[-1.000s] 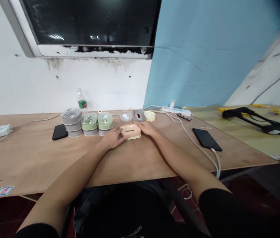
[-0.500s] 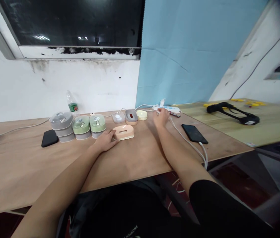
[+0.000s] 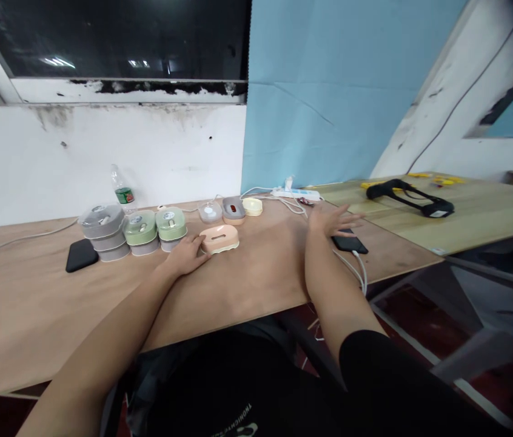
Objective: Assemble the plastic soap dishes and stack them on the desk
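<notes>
A peach soap dish with a slot in its middle and a wavy pale lower edge sits on the brown table. At its left end is my left hand, fingers at the side and thumb along the front, holding it against the table. My right hand is held out over the right part of the table, fingers spread and nothing in it. Behind that hand lies a black phone, partly covered, with white cables plugged in. A small cream dish and a grey-and-peach dish stand behind the soap dish.
Stacked lidded boxes, grey and green, stand at left beside a black phone-like slab. A plastic bottle stands by the wall. A power strip lies at the back. A black strapped device rests on the right-hand table.
My right hand has moved from the power strip to the right and towards me, and its fingers have spread. My left hand stays at the peach soap dish. The view has shifted slightly right.
</notes>
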A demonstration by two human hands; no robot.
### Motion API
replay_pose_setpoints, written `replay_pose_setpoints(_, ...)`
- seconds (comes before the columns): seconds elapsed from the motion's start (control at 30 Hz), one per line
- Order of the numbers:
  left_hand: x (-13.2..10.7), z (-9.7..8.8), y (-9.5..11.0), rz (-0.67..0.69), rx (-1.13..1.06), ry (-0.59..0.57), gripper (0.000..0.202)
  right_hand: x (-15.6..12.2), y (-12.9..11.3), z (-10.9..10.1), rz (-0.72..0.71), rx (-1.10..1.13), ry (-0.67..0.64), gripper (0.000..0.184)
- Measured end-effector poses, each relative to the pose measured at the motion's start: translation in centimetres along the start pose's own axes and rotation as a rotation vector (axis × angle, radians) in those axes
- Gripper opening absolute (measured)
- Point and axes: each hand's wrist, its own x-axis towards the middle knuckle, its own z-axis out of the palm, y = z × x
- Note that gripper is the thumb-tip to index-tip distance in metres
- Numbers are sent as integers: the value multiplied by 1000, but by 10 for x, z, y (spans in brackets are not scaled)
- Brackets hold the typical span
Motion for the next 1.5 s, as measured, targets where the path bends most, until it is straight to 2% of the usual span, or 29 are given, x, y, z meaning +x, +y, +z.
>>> replay_pose_setpoints(0.13, 0, 3, -2, 3, -16, 18, 64, 5, 6, -7, 101, 2, -10, 81)
replay_pose_setpoints(0.23, 0, 3, -3, -7, -12, 12, 67, 9, 9, 0, 140, 7, 13, 82)
replay_pose_setpoints(0.37, 1, 1, -2, -6, -5, -7, 67, 13, 13, 9, 181, -28, -26, 84)
replay_pose_setpoints(0.63, 0, -1, 0, -7, -24, -8, 66, 16, 17, 16, 96, 10, -87, 76)
replay_pose_setpoints(0.73, 0, -4, 2, -1, -28, -10, 63, 14, 17, 22, -24, 51, -172, 65)
replay_pose_setpoints(0.9, 0, -6, 3, 2, -10, -23, 63, 3, 14, 35, -376, 96, -250, 49)
replay_pose_setpoints(1.0, 0, -6, 4, -8, -7, -32, 64, -8, 10, 43, -525, 88, -324, 44)
replay_pose_setpoints(1.13, 0, -5, 4, -8, -1, -24, 64, -29, 2, 52, -669, 84, -410, 39)
replay_pose_setpoints(1.3, 0, -3, 3, -4, -22, 2, 62, -64, -9, 60, -951, 159, -492, 36)
replay_pose_setpoints(1.5, 1, -1, 3, -66, -51, 9, 61, -100, -21, 68, -1219, 193, -565, 33)
